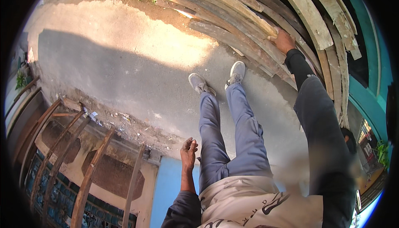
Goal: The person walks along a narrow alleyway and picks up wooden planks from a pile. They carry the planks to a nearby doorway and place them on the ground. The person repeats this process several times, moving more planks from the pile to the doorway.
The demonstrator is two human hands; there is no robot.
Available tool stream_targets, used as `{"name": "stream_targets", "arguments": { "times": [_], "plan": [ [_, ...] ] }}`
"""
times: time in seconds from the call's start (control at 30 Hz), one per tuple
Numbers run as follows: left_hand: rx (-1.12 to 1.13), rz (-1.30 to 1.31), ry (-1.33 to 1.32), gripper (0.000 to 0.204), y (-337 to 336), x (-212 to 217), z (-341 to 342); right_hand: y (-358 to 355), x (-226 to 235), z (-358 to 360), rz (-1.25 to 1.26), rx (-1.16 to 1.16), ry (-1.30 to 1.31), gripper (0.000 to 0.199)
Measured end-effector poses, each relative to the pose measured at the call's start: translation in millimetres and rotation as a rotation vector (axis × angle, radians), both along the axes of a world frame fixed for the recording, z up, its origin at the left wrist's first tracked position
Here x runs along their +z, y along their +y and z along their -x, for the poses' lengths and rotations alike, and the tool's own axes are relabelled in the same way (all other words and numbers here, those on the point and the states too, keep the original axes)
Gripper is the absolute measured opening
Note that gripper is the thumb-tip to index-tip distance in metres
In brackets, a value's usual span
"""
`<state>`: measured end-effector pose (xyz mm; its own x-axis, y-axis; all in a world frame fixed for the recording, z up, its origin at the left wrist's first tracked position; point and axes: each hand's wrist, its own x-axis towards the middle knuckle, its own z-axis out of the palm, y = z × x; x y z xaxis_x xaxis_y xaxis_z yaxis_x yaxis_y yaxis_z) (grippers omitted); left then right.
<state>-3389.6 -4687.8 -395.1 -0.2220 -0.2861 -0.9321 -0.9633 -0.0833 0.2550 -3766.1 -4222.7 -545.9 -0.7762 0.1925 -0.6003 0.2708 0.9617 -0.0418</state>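
Observation:
My right hand (pixel 284 40) reaches out at the upper right, its fingers closed round the end of a wooden plank (pixel 249 13) in a big stack of rough timber. Part of that grip is hidden behind the back of the hand. Low down beside my left thigh hangs my left hand (pixel 188 153), loosely curled, with its fingers a little apart and nothing visible in it. Weathered planks (pixel 232 34) of differing widths lie beneath and around the held one, while paler boards (pixel 307 11) rise just beyond my right hand.
Grey pavement (pixel 124 74) lies under my shoes, partly sunlit. A teal frame (pixel 372 95) borders the timber at the right. To the left, wooden poles (pixel 93 169) lean before a wall, with rubble and litter (pixel 124 124) along its foot. Behind my right arm, a dark-haired head (pixel 348 140) partly shows.

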Motion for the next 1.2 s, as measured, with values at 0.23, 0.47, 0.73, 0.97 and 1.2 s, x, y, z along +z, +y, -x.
{"name": "stream_targets", "arguments": {
  "times": [0.23, 0.47, 0.73, 0.97, 1.2],
  "plan": [
    [-0.04, -0.011, 0.011, 0.053, 3.9, 1.5, 18.4, -2.5, 20.1, -31.5, 0.101, 0.06, 0.291, 0.059],
    [-0.11, -0.041, 0.032, 0.061, 14.9, 4.5, 38.4, -41.0, 36.6, -71.3, 0.225, -0.105, 0.324, 0.055],
    [-0.136, -0.053, 0.051, 0.061, 20.8, 2.2, 46.3, -61.2, 45.4, -96.5, 0.294, -0.178, 0.305, 0.051],
    [-0.157, -0.064, 0.061, 0.059, 26.4, -3.0, 54.0, -35.2, 47.5, -80.6, 0.367, -0.172, 0.268, 0.057],
    [-0.135, -0.08, 0.071, 0.056, 41.0, -11.3, 58.2, -12.6, 67.4, -79.6, 0.514, -0.198, 0.195, 0.062]
  ]
}}
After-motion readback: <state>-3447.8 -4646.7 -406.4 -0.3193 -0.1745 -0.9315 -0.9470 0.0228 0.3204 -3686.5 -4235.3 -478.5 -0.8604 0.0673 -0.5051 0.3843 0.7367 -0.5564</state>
